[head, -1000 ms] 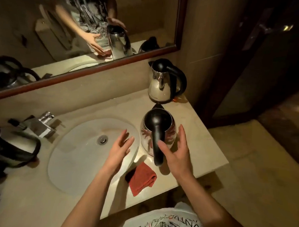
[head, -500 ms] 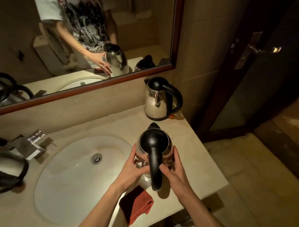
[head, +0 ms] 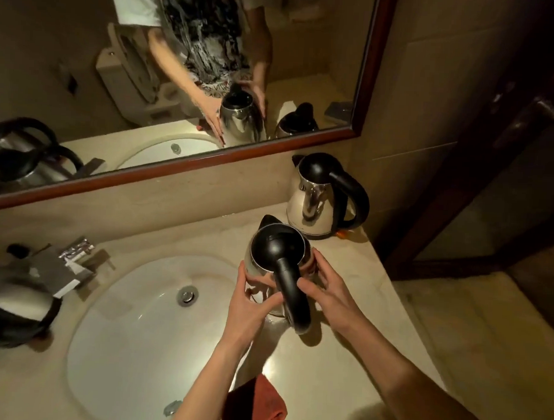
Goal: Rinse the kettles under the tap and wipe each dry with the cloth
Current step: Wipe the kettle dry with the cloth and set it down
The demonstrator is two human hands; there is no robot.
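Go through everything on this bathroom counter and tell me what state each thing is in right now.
Near kettle: lid shut, upright, held on both sides.
Left hand: gripping the near kettle's body.
Right hand: gripping the near kettle's body.
Far kettle: lid shut, upright on the counter, untouched.
Cloth: crumpled at the counter's front edge, unused.
Sink: drain open, no water running.

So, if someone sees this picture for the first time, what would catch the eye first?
Most likely the steel kettle with its black handle, held between the left hand and right hand at the right rim of the white sink. Next, a second kettle standing in the back right corner below the mirror, and the red cloth at the counter's front edge.
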